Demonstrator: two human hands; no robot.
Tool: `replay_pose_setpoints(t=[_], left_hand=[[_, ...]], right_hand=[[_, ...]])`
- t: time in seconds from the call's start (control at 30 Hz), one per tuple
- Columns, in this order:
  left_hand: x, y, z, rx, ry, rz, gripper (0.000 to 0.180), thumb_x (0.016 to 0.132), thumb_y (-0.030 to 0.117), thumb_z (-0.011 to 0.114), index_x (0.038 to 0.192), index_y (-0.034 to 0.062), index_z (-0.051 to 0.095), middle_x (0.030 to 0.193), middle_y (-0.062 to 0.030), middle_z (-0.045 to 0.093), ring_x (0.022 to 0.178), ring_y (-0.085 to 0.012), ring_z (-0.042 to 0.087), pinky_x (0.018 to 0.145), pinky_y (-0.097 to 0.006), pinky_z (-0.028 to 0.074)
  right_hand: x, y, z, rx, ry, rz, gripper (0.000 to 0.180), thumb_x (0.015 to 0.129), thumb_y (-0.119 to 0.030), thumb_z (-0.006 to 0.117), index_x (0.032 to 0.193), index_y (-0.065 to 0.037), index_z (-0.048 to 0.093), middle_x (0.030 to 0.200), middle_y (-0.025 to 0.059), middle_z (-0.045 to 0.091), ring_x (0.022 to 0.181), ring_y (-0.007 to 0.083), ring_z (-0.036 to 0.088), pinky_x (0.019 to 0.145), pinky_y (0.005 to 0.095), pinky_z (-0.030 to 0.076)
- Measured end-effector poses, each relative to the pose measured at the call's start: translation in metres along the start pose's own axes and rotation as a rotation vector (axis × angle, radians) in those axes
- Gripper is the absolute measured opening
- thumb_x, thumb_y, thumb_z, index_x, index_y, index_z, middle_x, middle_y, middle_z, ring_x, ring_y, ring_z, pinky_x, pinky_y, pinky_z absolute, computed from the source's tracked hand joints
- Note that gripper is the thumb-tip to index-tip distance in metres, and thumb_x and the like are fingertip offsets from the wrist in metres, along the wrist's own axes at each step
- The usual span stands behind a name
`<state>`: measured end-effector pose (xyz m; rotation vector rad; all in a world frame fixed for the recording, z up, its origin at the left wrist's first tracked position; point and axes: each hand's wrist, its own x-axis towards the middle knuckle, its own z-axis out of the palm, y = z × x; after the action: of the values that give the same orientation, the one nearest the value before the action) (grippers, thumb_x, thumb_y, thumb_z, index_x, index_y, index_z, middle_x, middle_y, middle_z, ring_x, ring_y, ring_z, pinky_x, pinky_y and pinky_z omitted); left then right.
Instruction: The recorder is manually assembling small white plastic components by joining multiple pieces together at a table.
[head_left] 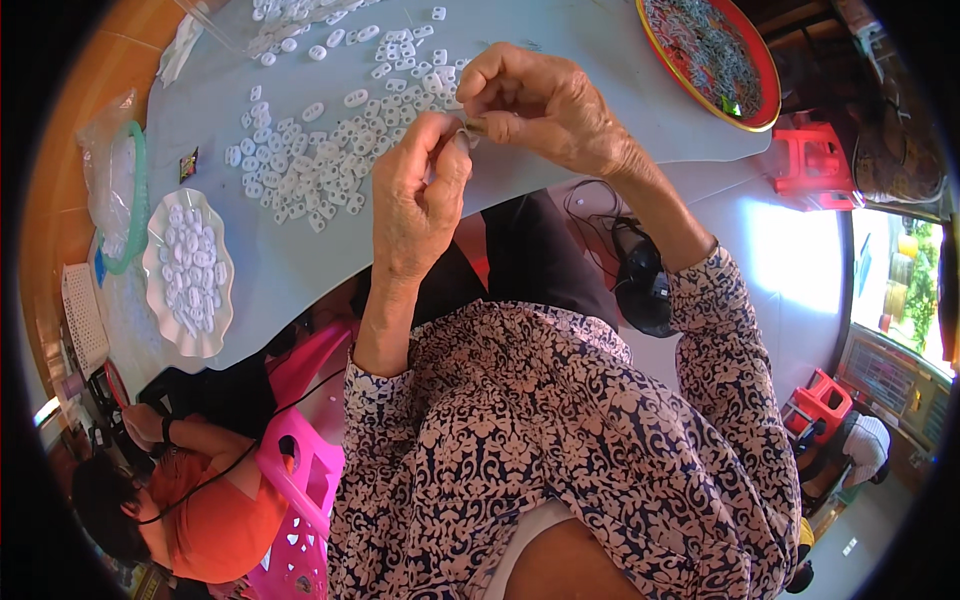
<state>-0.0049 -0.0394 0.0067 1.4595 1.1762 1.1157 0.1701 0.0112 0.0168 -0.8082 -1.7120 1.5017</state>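
Observation:
Over the table's near edge, my left hand (415, 195) and my right hand (555, 115) meet fingertip to fingertip. Both are closed in a pinch around something tiny; fingers cover most of it, so its kind cannot be told. Just beyond and left of them, many small white plastic pieces (335, 165), oval with two holes, lie spread on the grey table (590, 95). A white scalloped dish (155, 300) to the left holds more small white pieces (190, 255). At the far right, a round red tray (768, 95) holds a heap of thin metallic-looking bits (700, 50).
A green-rimmed basket (137, 200) and clear plastic bag (105, 160) sit at the left edge, near a small dark packet (188, 165). A person in orange (220, 510) sits lower left by a pink chair (300, 470). Red stools (815, 165) stand at right.

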Motion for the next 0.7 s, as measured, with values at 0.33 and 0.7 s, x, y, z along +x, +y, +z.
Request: replay_pose_setpoints(t=[0.33,0.7], left_hand=[[-0.001,-0.004,-0.002,-0.041,-0.011,0.064,0.016,0.090,0.016,0.055,0.090,0.0004,0.056,0.061,0.0008,0.050,0.053,-0.0049,0.043,0.049,-0.021,0.036],[0.001,-0.005,0.000,-0.081,0.050,0.045,0.014,0.090,0.014,0.054,0.089,0.0005,0.058,0.065,0.0013,0.052,0.057,-0.0045,0.044,0.051,-0.020,0.035]], right_hand=[[0.003,-0.011,-0.005,-0.080,-0.056,0.099,0.012,0.087,-0.011,0.064,0.091,0.000,0.064,0.075,0.0003,0.060,0.069,0.0053,0.053,0.063,0.0208,0.046],[0.007,-0.015,0.010,-0.260,0.103,0.139,0.022,0.086,-0.019,0.067,0.081,0.002,0.064,0.067,0.0040,0.064,0.062,0.0063,0.056,0.056,0.0237,0.046]])
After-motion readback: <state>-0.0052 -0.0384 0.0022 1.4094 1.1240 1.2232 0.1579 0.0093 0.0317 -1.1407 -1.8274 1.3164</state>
